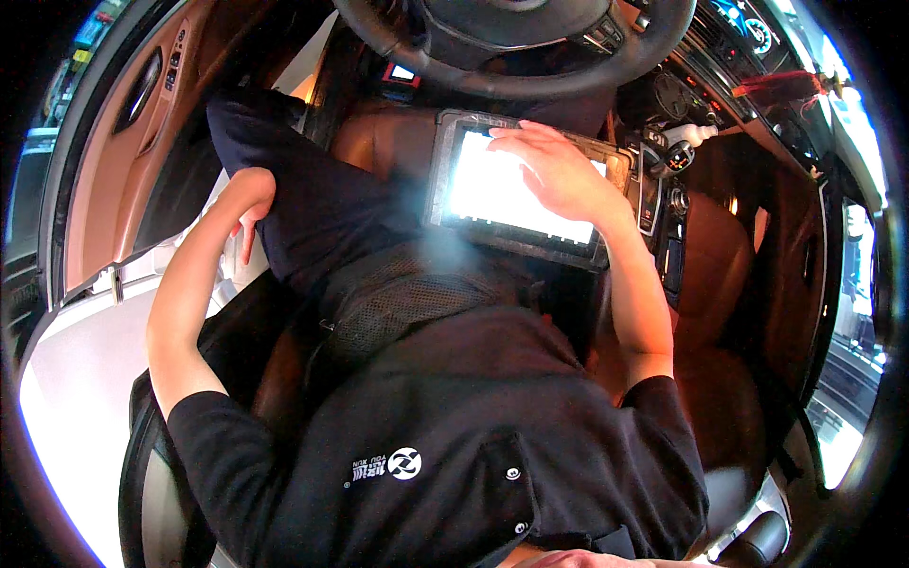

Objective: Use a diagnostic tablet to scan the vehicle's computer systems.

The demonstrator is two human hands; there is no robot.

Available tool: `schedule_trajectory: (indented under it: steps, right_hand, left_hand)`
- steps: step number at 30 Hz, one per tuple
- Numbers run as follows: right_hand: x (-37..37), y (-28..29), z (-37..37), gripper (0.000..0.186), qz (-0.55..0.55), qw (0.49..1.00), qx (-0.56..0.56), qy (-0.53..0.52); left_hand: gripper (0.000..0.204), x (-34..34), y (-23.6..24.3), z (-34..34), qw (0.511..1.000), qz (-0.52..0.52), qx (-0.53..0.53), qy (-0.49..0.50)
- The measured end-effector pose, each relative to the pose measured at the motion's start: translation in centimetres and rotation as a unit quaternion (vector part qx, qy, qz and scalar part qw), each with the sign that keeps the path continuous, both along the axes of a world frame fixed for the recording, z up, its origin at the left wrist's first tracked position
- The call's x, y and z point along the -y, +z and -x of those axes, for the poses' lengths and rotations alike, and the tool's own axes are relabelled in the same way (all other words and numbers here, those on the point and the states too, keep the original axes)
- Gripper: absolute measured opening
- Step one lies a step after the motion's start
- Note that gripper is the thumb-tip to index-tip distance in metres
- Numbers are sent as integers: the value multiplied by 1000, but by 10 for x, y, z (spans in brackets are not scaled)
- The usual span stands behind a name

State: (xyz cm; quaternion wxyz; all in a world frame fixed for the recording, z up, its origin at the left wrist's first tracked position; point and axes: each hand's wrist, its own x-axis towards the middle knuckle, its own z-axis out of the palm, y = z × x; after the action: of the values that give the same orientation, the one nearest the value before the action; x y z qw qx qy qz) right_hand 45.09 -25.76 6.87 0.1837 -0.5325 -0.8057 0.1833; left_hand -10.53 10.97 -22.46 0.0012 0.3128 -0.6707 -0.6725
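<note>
A tablet in a thick black case [464,175], its screen lit bright white, rests across my lap below the steering wheel. My right hand [554,170] lies over the screen, fingers stretched toward its upper edge; I cannot tell whether the fingertips touch it. My left hand [254,194] is bent at the wrist against my dark trouser leg [312,208] near the knee, fingers hanging down, some hidden, with nothing visible in them. A black mesh pouch [407,293] lies at my waist.
I sit in a car. The steering wheel [492,80] is ahead, the open door [133,180] at left, the gear lever [677,156] right of the tablet beside a white bottle [691,134]. The brown passenger seat [710,265] is at right.
</note>
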Motion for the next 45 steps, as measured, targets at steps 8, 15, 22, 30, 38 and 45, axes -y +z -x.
schedule_trajectory:
  steps: [8,15,22,30,38,45]
  right_hand:
    - [0,1,10,50,-6,998,31,48]
    - [5,7,5,51,-24,996,71,52]
    - [31,48,-43,41,-49,988,70,-125]
    - [65,18,-81,46,-27,987,-1,-157]
    - [64,12,-100,58,52,979,-153,-128]
    - [64,13,-98,61,56,983,-123,-128]
  left_hand:
    - [81,28,55,-30,956,-264,-43,123]
    - [73,51,103,-49,734,-577,-139,332]
    - [64,53,114,-49,621,-665,-175,377]
    - [57,51,128,-58,550,-726,-181,370]
    - [36,76,169,-72,610,-686,19,395]
    - [75,54,146,-57,683,-630,-160,332]
